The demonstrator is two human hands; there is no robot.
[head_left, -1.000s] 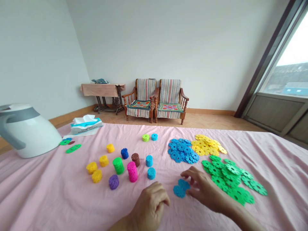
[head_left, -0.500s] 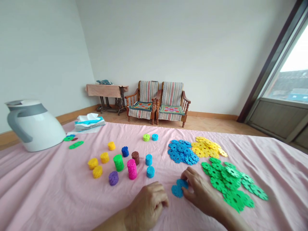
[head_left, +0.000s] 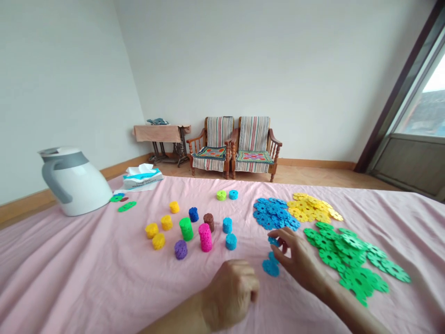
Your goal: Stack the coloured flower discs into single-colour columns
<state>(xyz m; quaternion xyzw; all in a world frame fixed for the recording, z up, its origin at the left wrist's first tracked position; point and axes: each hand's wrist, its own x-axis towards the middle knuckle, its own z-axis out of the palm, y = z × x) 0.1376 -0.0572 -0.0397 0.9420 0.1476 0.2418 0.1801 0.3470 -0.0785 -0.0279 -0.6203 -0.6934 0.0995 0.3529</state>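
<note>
My right hand (head_left: pixel 298 259) rests on the pink cloth (head_left: pixel 86 273) with thumb and forefinger pinched on a blue snowflake disc (head_left: pixel 273 241). Two more blue discs (head_left: pixel 270 266) lie just under its fingers. My left hand (head_left: pixel 232 293) sits curled in a loose fist near the front edge; what it holds, if anything, is hidden. Beyond the right hand lies a pile of blue discs (head_left: pixel 274 213), with a yellow pile (head_left: pixel 313 208) behind and a green pile (head_left: pixel 354 257) to the right.
Several short stacks of discs stand left of centre: yellow (head_left: pixel 159 229), green (head_left: pixel 186 228), pink (head_left: pixel 205 237), purple (head_left: pixel 181 249), light blue (head_left: pixel 230 241). A white kettle (head_left: pixel 74 181) and a tissue pack (head_left: pixel 142 176) sit at the far left. Two wooden chairs (head_left: pixel 234 146) stand by the back wall.
My right hand has lifted one blue disc off the small group and now pinches it slightly farther away. The view has swung left, so everything sits further right in the frame.
</note>
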